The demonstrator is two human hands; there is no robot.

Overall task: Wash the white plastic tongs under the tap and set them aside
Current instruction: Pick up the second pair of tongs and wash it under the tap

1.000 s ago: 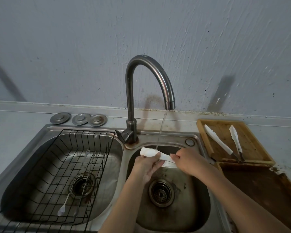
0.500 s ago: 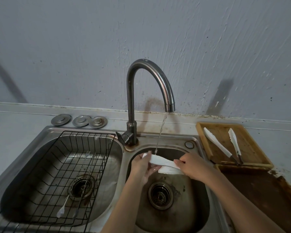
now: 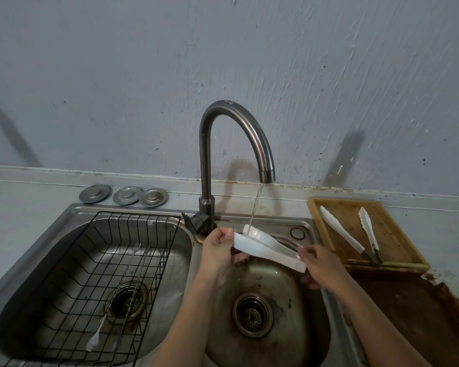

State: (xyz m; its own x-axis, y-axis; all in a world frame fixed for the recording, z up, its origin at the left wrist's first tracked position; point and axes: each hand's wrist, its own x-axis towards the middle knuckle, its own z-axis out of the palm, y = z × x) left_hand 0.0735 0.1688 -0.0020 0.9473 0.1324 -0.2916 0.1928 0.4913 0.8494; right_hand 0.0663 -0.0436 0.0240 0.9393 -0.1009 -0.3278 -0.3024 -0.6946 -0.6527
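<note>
We are looking down at the white plastic tongs [image 3: 269,250], which are lying stretched between our two hands over the right basin [image 3: 273,337] of the double sink, their arms running from upper left down to lower right. Our left hand [image 3: 219,250] is pinching one end and our right hand [image 3: 319,263] is gripping the other, so the tongs are bridging the gap between them. The stream of water [image 3: 255,207] from the curved steel tap [image 3: 223,154] is falling onto the upper arm of the tongs, near our left hand.

Behind everything a rough grey wall [image 3: 223,62] is filling the top half of the view, spotted and stained near the grey surface [image 3: 24,207]. The left basin [image 3: 72,263] is carrying a black wire rack [image 3: 154,284], and long thin utensils [image 3: 117,308] are lying in it, one with a pale spoon-like end. To the right of the sink a wooden tray [image 3: 398,263] is sitting on the surface with a second pair of white tongs [image 3: 355,234] lying in it, and a dark brown board [image 3: 414,319] is lying just in front of the tray. Three round metal sink plugs [image 3: 124,195] are resting in a row on the surface behind the left basin.

Our left hand is curling its fingers [image 3: 224,232] and thumb tight on the tongs' end. Our right hand is closing around the opposite end, fingers wrapped under it.
</note>
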